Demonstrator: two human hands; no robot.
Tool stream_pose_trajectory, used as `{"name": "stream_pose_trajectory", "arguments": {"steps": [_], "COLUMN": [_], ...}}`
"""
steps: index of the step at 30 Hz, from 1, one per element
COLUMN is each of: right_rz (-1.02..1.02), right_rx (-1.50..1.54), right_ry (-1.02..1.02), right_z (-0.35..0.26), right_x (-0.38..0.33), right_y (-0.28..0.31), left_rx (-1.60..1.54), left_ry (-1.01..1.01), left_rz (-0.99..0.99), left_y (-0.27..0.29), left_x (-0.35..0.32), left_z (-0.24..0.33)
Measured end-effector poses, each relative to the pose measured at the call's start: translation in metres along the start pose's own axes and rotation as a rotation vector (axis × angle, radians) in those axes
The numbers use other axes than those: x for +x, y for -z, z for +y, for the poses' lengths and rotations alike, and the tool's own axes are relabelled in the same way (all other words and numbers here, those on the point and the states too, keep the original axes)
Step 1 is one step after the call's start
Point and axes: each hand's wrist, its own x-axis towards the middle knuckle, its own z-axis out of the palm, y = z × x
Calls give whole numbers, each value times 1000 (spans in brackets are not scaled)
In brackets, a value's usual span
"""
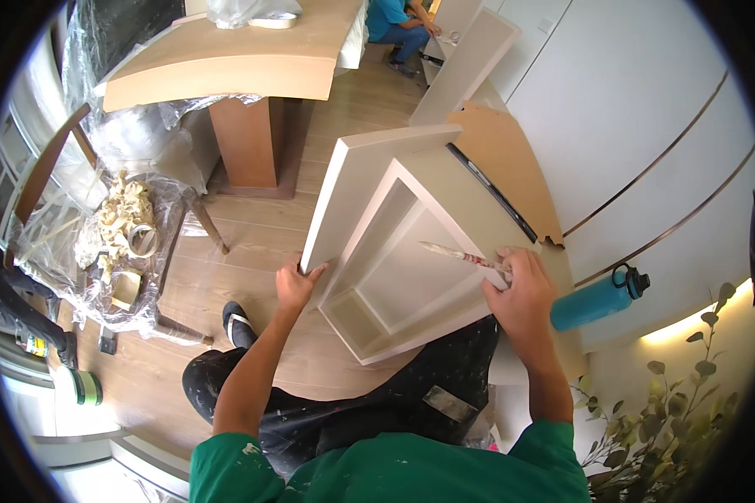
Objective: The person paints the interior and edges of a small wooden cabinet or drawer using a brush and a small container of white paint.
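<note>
In front of me is a beige drawer (pixel 394 251), pulled out, with its recessed box facing up toward me. A tall flat front panel (pixel 331 201) stands at its left side. My left hand (pixel 297 285) grips the lower end of this panel, thumb on the inner face and fingers behind it. Above the drawer's right part, my right hand (pixel 520 289) is closed around a slim paintbrush (pixel 463 254) smeared with pale paint and red marks. Its pointed tip aims left over the recess, apart from the surface. The right fingers partly hide the brush's other end.
A blue bottle (pixel 596 302) lies to the right, beside leafy stems (pixel 663 402). Along the unit runs a black metal rail (pixel 493 193). At left, a plastic-covered chair (pixel 126 251) holds crumpled masking paper and tape. Behind stands a table (pixel 226 63); another person (pixel 394 25) sits beyond.
</note>
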Motion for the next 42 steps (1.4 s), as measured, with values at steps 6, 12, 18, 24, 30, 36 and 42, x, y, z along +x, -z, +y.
{"name": "stream_pose_trajectory", "arguments": {"steps": [6, 12, 18, 24, 30, 36, 42], "right_rz": [-24, -101, -246, -268, -336, -412, -513], "right_rx": [1, 97, 171, 182, 143, 135, 33], "right_ry": [115, -18, -96, -182, -232, -197, -229], "right_z": [10, 70, 108, 148, 206, 197, 194], "right_x": [42, 78, 66, 62, 52, 48, 44], "right_y": [-21, -73, -154, -227, -301, -356, -422], "left_rx": [169, 295, 264, 345, 404, 575, 713], "left_ry": [-21, -74, -42, -158, -140, -108, 27], "left_rz": [106, 163, 163, 106, 65, 19, -132], "left_y": [29, 58, 74, 43, -4, -21, -30], "left_x": [1, -2, -5, 2, 17, 54, 90], "left_z": [14, 42, 40, 36, 33, 11, -15]}}
